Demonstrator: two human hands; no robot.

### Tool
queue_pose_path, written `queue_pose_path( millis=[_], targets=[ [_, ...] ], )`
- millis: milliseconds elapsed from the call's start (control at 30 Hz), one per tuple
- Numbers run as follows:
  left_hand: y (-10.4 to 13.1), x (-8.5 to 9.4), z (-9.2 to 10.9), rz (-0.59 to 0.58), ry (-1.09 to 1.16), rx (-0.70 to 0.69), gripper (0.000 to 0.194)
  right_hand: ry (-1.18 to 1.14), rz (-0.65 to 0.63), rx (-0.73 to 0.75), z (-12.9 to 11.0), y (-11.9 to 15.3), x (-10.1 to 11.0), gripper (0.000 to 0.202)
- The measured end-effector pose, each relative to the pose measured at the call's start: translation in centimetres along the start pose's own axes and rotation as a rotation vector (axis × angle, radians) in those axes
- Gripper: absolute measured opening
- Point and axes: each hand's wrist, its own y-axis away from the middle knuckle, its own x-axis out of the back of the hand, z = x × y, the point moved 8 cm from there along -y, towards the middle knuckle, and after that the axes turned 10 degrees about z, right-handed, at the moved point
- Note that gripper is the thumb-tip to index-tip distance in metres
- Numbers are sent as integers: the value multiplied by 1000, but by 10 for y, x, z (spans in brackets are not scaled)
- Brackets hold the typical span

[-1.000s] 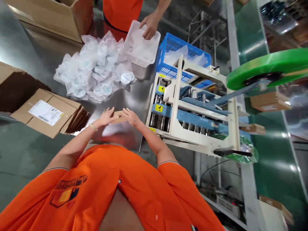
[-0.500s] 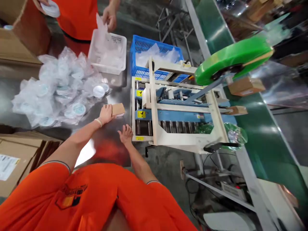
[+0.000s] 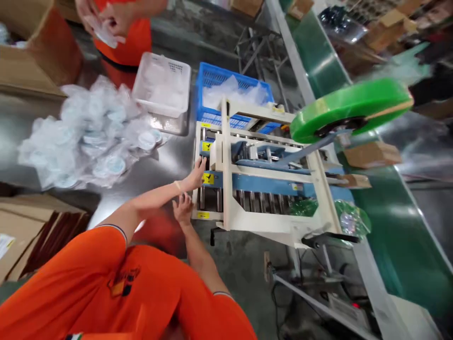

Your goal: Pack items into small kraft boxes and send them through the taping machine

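My left hand (image 3: 197,174) reaches forward with fingers stretched flat against the entry end of the cream and blue carton-sealing machine (image 3: 262,189), by a yellow sticker and the steel rollers. It holds nothing that I can see; the small brown box from before is out of sight. My right hand (image 3: 183,208) hovers just below it at the corner of the steel table (image 3: 166,160), fingers loosely apart and empty. A big green tape roll (image 3: 348,108) sits on top of the machine.
A pile of bagged round white lids (image 3: 88,137) covers the table's left. Behind stand a white basket (image 3: 163,89) and a blue basket (image 3: 230,87). A co-worker's hands (image 3: 102,19) hold a bag. Flat cartons (image 3: 31,231) lie left; sealed boxes (image 3: 371,153) ride the green conveyor (image 3: 396,226).
My left hand pushed the small brown box right, into the machine's entry, and the box is gone from view. My right hand dropped back to the table corner. The view swung right.
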Motion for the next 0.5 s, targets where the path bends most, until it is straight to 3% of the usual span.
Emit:
queue_pose_path(
  millis=[100, 167, 233, 300, 367, 433, 500],
  targets=[
    [116, 77, 23, 24, -106, -41, 95, -4, 38, -9, 1, 1, 12, 45],
    [197, 149, 33, 150, -265, 38, 78, -53, 83, -35, -6, -5, 22, 45],
    [277, 228, 41, 360, -458, 205, 65, -147, 71, -31, -34, -17, 28, 45],
    [359, 303, 48, 651, -665, 446, 55, -291, -25, 109, -100, -28, 31, 47],
    [437, 362, 59, 959, -844, 696, 51, -432, -155, 396, -200, -24, 37, 47],
    [500, 396, 66, 1194, -929, 924, 49, -459, -238, 684, -304, -4, 50, 46],
    [542, 411, 62, 1311, -881, 1120, 37, -362, -298, 883, -392, 26, 57, 42]
  ],
)
